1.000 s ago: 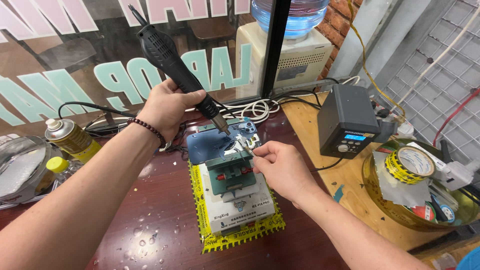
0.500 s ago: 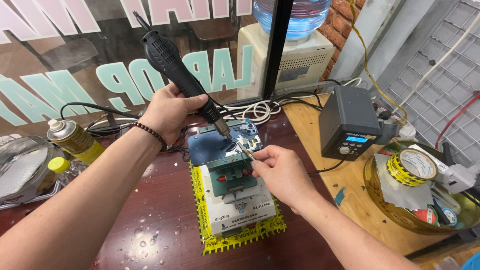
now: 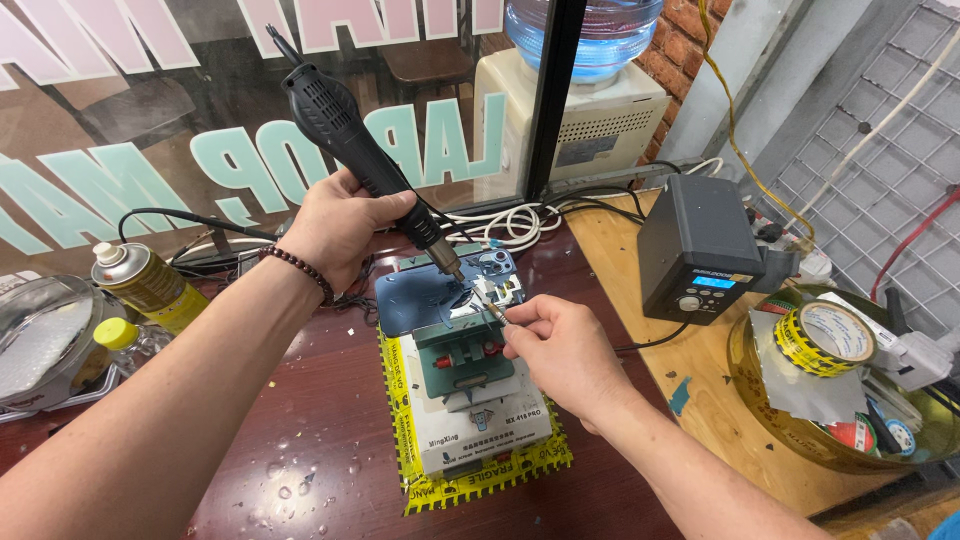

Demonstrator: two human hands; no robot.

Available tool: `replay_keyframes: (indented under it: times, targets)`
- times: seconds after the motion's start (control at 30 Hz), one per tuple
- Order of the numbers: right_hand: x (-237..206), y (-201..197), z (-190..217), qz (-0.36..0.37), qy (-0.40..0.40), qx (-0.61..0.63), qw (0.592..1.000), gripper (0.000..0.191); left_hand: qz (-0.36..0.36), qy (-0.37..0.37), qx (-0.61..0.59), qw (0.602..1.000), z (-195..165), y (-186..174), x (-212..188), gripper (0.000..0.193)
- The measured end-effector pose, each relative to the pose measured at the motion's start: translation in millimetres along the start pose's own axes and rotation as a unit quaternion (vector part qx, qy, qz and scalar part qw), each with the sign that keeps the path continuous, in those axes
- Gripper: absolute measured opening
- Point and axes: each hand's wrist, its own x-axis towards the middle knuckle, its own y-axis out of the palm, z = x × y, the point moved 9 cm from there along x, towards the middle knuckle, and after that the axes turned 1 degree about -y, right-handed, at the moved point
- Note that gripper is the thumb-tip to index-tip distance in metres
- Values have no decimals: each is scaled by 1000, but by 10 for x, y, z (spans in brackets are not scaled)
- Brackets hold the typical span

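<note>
Centrally: dark red-brown table (image 3: 300, 470), wet with scattered droplets near front edge; pale wooden board (image 3: 620, 260) adjoining on right. Behind, glass pane with large lettering, cream water dispenser (image 3: 590, 120) topped by blue bottle.

On wooden board: grey station box (image 3: 695, 250) with lit blue display. Right of it, amber glass bowl (image 3: 790, 420) holding yellow tape roll (image 3: 825, 338) and small clutter.

Mid-table: white base block (image 3: 480, 420) edged in yellow tape, carrying green clamp fixture (image 3: 462, 352). Clamped at its far end: blue phone (image 3: 440, 295), back up, camera cluster toward the glass pane.

Left edge: yellow spray can (image 3: 150, 285) lying tilted; clear lidded container (image 3: 40, 340) beside it.

Left hand (image 3: 345, 225): closed fully round black hot-air handpiece (image 3: 350, 140), beaded bracelet at wrist, nozzle angled down, tip just above phone's upper right corner.

Right hand (image 3: 560, 350): thumb and forefinger pinched tight on thin metal tool (image 3: 493, 308), remaining fingers curled; tool tip at phone near camera cluster, just beside nozzle. Contact with phone: cannot tell.
</note>
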Motion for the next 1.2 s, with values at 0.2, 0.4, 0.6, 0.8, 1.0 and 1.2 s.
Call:
replay_keyframes:
  times: [0.2,0.4,0.6,0.8,1.0,1.2]
  targets:
    - [8,3,-39,1,3,31,1000,26,3,9,14,1000,-2,11,17,24]
    - [13,18,-87,1,4,48,999,26,-1,4,11,1000,25,18,29,23]
    - [21,14,-106,2,21,42,999,25,-8,-8,30,999,34,27,23,22]
    - [28,29,-120,-4,-3,23,1000,25,1,4,24,1000,18,56,21,22]
    - [121,14,26,-17,-89,-25,996,26,2,0,16,1000,26,40,18,22]
    - [43,-45,-74,6,-24,0,1000,23,-9,-11,8,1000,8,-62,-14,18]
